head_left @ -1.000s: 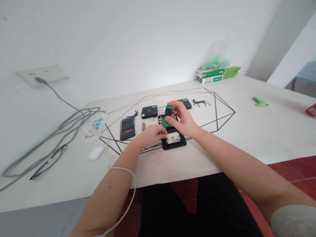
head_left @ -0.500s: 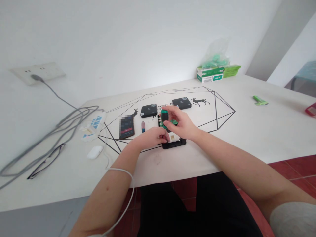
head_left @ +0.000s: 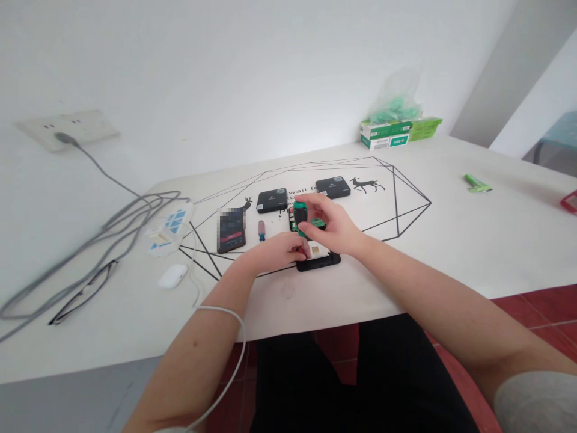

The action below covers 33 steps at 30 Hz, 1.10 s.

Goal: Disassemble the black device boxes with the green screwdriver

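My right hand (head_left: 336, 225) is closed round the green and black handle of a screwdriver (head_left: 300, 214), which stands nearly upright. Beneath it lies an opened black case (head_left: 321, 263) with a green circuit board (head_left: 318, 223) and a white part (head_left: 321, 250) bearing a small gold-coloured square. My left hand (head_left: 280, 249) reaches in from the left, its fingers pressed together at the case's left side, close below the screwdriver. What those fingers pinch, if anything, is hidden. The screwdriver's tip cannot be made out clearly.
Behind my hands sit two closed black boxes (head_left: 271, 200). A smaller screwdriver (head_left: 262, 231) and a phone (head_left: 231, 231) lie to the left. Farther left are a white earphone case (head_left: 173, 276), glasses (head_left: 84, 293) and grey cables (head_left: 130, 240). Green-white boxes (head_left: 385, 133) stand at the wall.
Both hands keep almost the same place and hold. The view has shifted very slightly; otherwise no clear movement shows.
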Tool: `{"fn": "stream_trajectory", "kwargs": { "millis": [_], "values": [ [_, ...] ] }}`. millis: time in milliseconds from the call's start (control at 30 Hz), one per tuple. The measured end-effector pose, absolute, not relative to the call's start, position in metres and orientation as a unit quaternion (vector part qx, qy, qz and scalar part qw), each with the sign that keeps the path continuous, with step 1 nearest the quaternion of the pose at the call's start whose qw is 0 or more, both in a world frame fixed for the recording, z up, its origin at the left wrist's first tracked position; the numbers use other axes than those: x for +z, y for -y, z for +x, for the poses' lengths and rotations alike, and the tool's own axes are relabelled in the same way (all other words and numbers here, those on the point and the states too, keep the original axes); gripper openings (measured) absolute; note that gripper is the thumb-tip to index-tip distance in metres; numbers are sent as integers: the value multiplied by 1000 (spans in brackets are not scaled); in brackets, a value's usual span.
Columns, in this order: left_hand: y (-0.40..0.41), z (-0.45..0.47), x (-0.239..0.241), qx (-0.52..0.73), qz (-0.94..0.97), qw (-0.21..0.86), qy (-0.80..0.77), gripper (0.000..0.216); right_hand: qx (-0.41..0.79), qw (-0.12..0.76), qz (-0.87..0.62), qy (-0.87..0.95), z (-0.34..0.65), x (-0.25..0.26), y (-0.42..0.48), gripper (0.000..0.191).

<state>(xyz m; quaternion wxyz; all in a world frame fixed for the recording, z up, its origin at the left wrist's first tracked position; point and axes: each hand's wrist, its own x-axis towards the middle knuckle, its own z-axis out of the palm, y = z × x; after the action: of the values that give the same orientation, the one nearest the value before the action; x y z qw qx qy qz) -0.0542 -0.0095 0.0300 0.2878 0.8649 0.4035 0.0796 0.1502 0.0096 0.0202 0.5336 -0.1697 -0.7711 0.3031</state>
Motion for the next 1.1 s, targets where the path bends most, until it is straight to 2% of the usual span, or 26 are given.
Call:
{"fn": "stream_trajectory", "kwargs": {
  "millis": [233, 633, 833, 1100],
  "values": [
    [9, -54, 30, 82, 863, 300, -398, 17, 340, 509, -143, 778, 151, 23, -8, 42],
    [6, -56, 30, 90, 865, 303, -391, 14, 362, 517, -165, 758, 148, 16, -14, 46],
    [6, -56, 31, 90, 872, 275, -394, 12, 485, 509, -106, 703, 147, 20, -14, 36],
    [5, -58, 30, 79, 868, 280, -402, 9, 443, 548, -129, 697, 145, 19, -15, 36]
  ]
}}
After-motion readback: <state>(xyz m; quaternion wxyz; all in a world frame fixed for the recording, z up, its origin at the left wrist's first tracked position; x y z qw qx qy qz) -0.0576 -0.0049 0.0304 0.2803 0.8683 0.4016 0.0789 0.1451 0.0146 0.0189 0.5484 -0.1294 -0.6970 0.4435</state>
